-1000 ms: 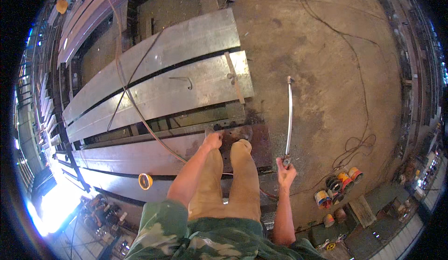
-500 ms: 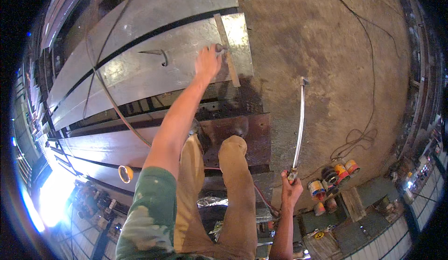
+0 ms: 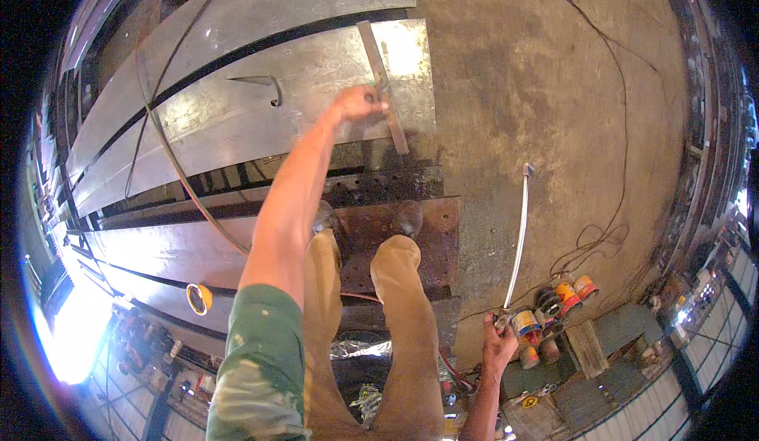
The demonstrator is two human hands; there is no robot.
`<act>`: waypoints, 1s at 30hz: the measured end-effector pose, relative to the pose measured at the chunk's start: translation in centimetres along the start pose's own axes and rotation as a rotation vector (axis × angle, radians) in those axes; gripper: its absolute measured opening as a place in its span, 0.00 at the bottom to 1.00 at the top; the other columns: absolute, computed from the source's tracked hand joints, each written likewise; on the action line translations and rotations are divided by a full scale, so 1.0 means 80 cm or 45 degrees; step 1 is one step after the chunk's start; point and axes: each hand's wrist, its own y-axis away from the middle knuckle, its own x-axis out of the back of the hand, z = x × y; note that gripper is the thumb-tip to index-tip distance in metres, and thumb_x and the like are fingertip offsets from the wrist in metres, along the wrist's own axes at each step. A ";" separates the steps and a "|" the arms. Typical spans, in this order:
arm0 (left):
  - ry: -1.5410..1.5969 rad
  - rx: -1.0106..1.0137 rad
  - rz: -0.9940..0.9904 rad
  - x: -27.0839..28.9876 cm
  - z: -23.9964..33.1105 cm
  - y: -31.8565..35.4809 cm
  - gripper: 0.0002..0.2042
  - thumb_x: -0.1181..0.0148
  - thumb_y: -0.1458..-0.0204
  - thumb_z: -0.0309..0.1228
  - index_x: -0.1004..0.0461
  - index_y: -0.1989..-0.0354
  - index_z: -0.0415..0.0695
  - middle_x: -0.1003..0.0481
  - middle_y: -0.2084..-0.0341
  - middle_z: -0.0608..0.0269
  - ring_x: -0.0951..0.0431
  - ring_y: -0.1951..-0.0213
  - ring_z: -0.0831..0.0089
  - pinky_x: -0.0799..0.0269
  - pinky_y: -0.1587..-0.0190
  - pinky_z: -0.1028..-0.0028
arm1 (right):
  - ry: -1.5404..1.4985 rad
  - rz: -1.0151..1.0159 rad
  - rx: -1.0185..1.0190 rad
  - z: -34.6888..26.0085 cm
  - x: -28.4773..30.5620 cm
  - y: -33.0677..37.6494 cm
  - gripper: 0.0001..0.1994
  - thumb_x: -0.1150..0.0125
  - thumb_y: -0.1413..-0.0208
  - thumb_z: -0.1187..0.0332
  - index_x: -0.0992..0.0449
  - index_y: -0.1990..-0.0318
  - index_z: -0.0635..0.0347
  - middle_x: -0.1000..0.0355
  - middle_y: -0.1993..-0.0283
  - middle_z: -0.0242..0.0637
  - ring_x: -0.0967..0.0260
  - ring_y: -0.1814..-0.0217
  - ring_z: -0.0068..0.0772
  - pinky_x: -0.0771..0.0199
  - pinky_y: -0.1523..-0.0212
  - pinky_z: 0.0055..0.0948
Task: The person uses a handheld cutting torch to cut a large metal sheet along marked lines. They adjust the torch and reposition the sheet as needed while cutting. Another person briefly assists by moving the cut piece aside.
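Note:
My left hand [image 3: 360, 104] is over a long metal plate [image 3: 300, 65], its fingers bent together at a narrow flat bar [image 3: 371, 49] lying across the plate near its right end. Something small and dark shows at the fingers, too blurred to name. On the right, my right hand [image 3: 498, 348] is wrapped around the handle end of a cutting torch [image 3: 519, 239]. The torch's long silver tube points away from me, and its angled head [image 3: 528, 170] is over the brown floor, apart from the plate.
A dark hooked shape [image 3: 274, 91] lies on the plate. A hose [image 3: 180, 170] crosses the plates at left. A yellow cup-shaped thing [image 3: 199, 299] is at lower left. Several paint cans [image 3: 527, 326] stand beside my right hand. A cable [image 3: 624, 124] runs along the floor [image 3: 545, 69].
My left hand has come slightly nearer me, its fingers now turned toward the bar. My right hand and the torch have moved nearer and a little to the right. The whole view has shifted slightly.

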 end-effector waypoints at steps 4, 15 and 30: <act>0.109 0.191 0.064 0.009 -0.021 0.130 0.34 0.35 0.52 0.62 0.21 0.46 0.46 0.21 0.51 0.44 0.22 0.47 0.50 0.28 0.43 0.55 | 0.043 -0.008 0.149 0.001 0.038 0.031 0.22 0.25 0.49 0.51 0.19 0.67 0.65 0.30 0.78 0.31 0.38 0.75 0.27 0.34 0.72 0.33; 0.799 0.773 0.481 0.140 -0.150 0.603 0.30 0.34 0.52 0.55 0.21 0.46 0.46 0.20 0.52 0.48 0.21 0.48 0.50 0.26 0.46 0.58 | -0.110 -0.125 0.420 -0.104 0.133 0.209 0.25 0.28 0.47 0.49 0.34 0.79 0.58 0.40 0.82 0.27 0.46 0.78 0.23 0.44 0.77 0.34; 2.473 0.628 1.508 0.238 -0.322 0.982 0.10 0.40 0.45 0.37 0.27 0.69 0.42 0.29 0.76 0.62 0.27 0.73 0.67 0.30 0.70 0.62 | -0.058 -0.266 0.972 -0.460 0.056 0.432 0.32 0.29 0.55 0.37 0.25 0.78 0.65 0.28 0.80 0.41 0.31 0.75 0.35 0.31 0.70 0.42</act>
